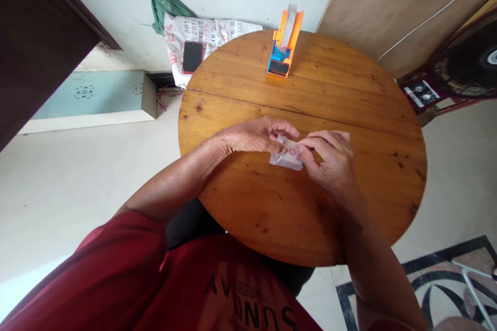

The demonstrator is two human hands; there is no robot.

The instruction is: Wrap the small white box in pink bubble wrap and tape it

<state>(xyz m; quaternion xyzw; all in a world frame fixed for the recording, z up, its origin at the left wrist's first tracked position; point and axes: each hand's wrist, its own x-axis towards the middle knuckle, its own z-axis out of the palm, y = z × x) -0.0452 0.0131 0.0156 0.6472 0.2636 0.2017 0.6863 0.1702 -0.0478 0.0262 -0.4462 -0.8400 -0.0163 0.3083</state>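
A small packet in clear, crinkled plastic [288, 159], with red print on its top, lies between my hands over the round wooden table [267, 201]. The thumb of my left hand [261, 135] presses on its left part, while the index finger stretches out past its far side. At the packet's right end, my right hand [330, 158] pinches the edge between thumb and fingertips; its other fingers are curled. What the packet contains cannot be made out. Farther back on the table stands an orange and blue tape dispenser [285, 46] with a roll of tape, apart from both hands.
Beyond the table's left rear edge, a dark phone-like object with a red edge [192, 57] lies on a white printed sack [217, 31], near a green plastic bag [166, 5]. At right is a round black fan [466, 57]. A low cabinet [108, 93] stands left.
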